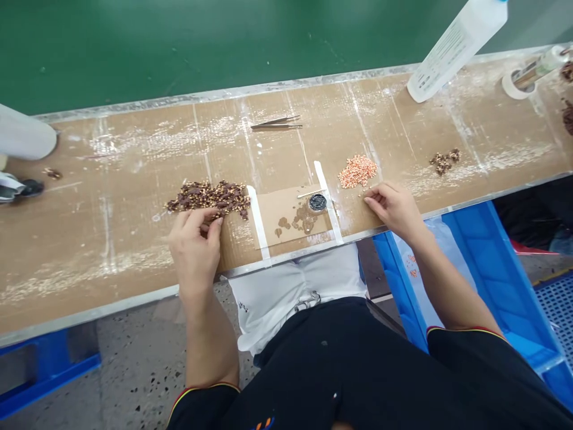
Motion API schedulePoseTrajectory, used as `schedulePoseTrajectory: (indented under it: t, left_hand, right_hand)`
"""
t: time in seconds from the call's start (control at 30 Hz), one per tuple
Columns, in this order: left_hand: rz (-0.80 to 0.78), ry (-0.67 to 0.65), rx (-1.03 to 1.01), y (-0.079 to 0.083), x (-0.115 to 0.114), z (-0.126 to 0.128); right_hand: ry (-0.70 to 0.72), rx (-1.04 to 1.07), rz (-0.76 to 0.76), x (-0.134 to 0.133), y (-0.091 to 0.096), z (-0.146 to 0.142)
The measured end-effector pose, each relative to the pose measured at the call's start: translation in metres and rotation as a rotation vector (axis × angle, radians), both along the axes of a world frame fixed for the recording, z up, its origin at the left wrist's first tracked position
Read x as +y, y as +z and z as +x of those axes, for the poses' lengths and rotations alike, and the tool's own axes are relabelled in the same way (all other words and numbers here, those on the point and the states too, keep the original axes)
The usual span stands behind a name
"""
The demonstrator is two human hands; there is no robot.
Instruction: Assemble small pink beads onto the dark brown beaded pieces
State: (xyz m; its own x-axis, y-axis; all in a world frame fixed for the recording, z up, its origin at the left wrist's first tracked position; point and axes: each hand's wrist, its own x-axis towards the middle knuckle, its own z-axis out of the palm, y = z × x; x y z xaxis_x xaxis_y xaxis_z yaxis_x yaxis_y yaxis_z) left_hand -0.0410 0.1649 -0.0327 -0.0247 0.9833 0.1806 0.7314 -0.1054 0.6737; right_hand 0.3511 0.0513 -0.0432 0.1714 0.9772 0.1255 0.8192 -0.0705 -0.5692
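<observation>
My left hand [197, 242] is at the near edge of a pile of small dark brown and gold pieces [210, 197], its thumb and forefinger pinched together. What lies in that pinch is too small to make out. My right hand [394, 209] rests at the table's front side, just below a heap of small orange pieces [357, 171]. Its thumb and fingertips are drawn together, and anything in them is too tiny to name. Between the hands, a small round dish of black paste [317, 202] stands on a stained cardboard sheet [273, 206]. A cotton swab [310, 194] lies beside the dish.
Tweezers [276, 123] lie farther back. A tall white bottle [456, 51] stands at back right, near a roll of tape [514, 88]. Another small brown-gold cluster [444, 161] lies right. A white cylindrical container [24, 134] is at left; a blue crate [487, 257] sits below the table.
</observation>
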Motion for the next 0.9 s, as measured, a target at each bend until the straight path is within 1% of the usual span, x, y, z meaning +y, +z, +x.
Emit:
schedulePoseTrajectory:
  t: [0.13, 0.23, 0.3, 0.37, 0.43, 0.5, 0.63, 0.8, 0.9]
  left_hand:
    - [0.057, 0.028, -0.081, -0.002, -0.005, -0.008]
    - [0.12, 0.052, -0.171, -0.006, -0.013, -0.015]
    - [0.106, 0.088, -0.251, -0.008, -0.02, -0.017]
    - [0.058, 0.144, -0.346, -0.008, -0.028, -0.015]
    - [0.031, 0.186, -0.428, -0.007, -0.035, -0.011]
    - [0.025, 0.195, -0.477, -0.005, -0.041, -0.007]
    - [-0.02, 0.117, -0.57, -0.004, -0.047, -0.001]
    - [-0.073, 0.003, -0.612, -0.01, -0.051, 0.007]
    - [-0.097, -0.041, -0.625, -0.013, -0.051, 0.014]
  right_hand:
    - [0.045, -0.017, -0.088, 0.011, 0.006, 0.005]
    - [0.084, -0.077, -0.124, 0.016, 0.007, 0.006]
    - [0.09, -0.136, -0.134, 0.019, 0.008, 0.006]
    - [0.073, -0.178, -0.137, 0.021, 0.008, 0.004]
    - [0.043, -0.191, -0.134, 0.024, 0.006, 0.001]
    - [0.005, -0.189, -0.122, 0.027, 0.004, -0.003]
    - [-0.042, -0.169, -0.088, 0.031, 0.003, -0.008]
    - [0.054, -0.165, -0.072, 0.028, 0.007, -0.002]
    - [0.064, -0.176, -0.077, 0.027, 0.008, 0.0]
